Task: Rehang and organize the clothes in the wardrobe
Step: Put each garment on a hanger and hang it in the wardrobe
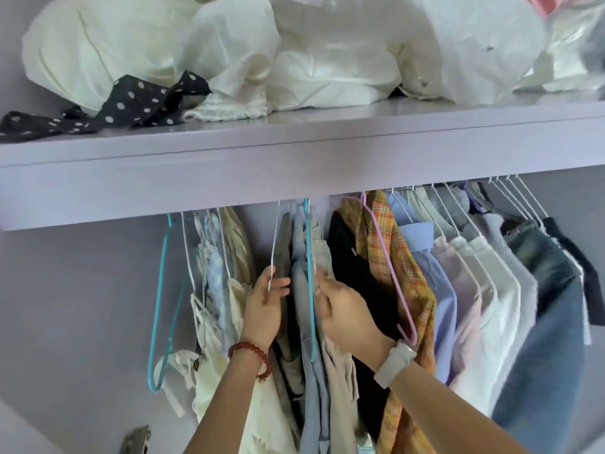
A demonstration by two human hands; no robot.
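Clothes hang in a row under a lilac shelf (294,165). My left hand (263,306), with a red bead bracelet, pinches the white wire hanger (274,244) of a dark grey garment (284,257). My right hand (343,309), with a white watch, grips the beige garment (322,253) beside a teal hanger (309,273) that carries a light blue garment (299,290). To the right hang a black garment (357,273) and an orange plaid shirt (406,280) on a lilac hanger (389,267). The rail itself is hidden behind the shelf's front.
Cream tops (212,290) and an empty teal hanger (160,306) hang at the left. Pale shirts (484,276) and jeans (550,290) fill the right. On the shelf lie white bags (229,44) and a black polka-dot cloth (131,106). A metal hinge (136,439) shows at the bottom left.
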